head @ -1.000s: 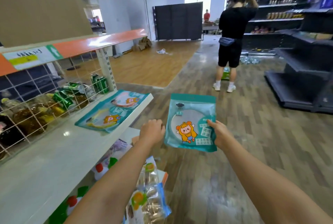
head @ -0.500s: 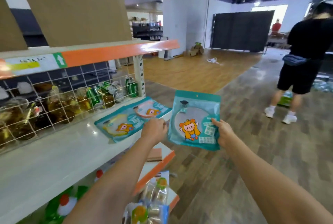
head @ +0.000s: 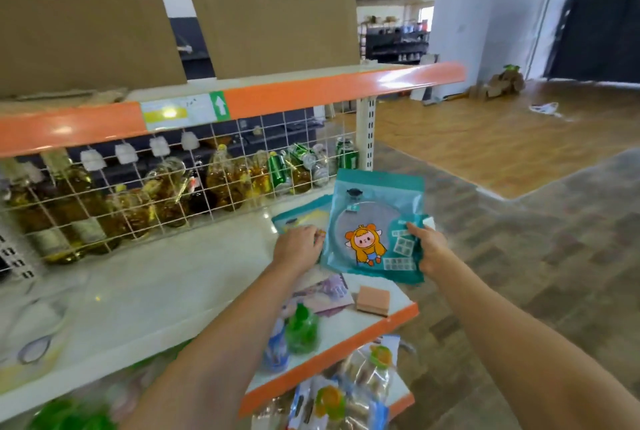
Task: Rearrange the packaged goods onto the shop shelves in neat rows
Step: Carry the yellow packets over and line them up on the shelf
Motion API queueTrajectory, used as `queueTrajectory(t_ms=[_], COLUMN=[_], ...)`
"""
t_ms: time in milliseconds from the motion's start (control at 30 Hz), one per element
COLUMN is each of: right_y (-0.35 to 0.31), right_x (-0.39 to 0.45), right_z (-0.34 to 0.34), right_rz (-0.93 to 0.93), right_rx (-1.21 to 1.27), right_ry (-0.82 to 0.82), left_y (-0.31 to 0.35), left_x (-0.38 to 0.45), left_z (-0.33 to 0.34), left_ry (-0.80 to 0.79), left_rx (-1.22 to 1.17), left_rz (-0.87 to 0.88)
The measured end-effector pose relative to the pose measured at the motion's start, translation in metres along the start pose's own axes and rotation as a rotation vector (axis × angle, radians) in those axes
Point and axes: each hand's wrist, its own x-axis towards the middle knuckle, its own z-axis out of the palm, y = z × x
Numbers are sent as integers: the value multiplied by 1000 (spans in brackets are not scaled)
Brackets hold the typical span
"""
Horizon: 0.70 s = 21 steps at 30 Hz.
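- My right hand [head: 431, 249] grips a teal packet [head: 375, 222] by its right edge, thumb on the front face; the packet is upright, held in the air at the front right corner of the white shelf [head: 166, 277].
- The packet shows a round clear window and an orange cartoon figure low on its front.
- My left hand [head: 298, 244] rests on a second teal packet [head: 301, 218] that lies flat on the shelf, just left of the one I hold; its fingers are bent over the packet, and I cannot tell whether they clasp it.
- Behind a white wire grid [head: 173, 187] at the back of the shelf I see oil bottles [head: 225, 177] and green cans [head: 344, 152].
- Cardboard sheets [head: 270, 10] stand on the orange-edged shelf [head: 329, 90] above.
- On the lower shelf [head: 346, 332] lie a small tan block [head: 372, 300], a green-topped item and a purple packet.
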Motion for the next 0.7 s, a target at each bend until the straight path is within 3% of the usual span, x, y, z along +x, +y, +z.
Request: queueTrajectory(t_ms=[367, 700], right_y=[1, 21], right_x=[49, 76], right_z=[103, 158], right_rz=[-2, 119], right_rx=[-32, -164], right_ry=[-254, -351], left_y=[-80, -111], left_x=[35, 36], left_z=[-15, -11], left_ry=[36, -9], left_rx=[-237, -836], left_rz=[-282, -667])
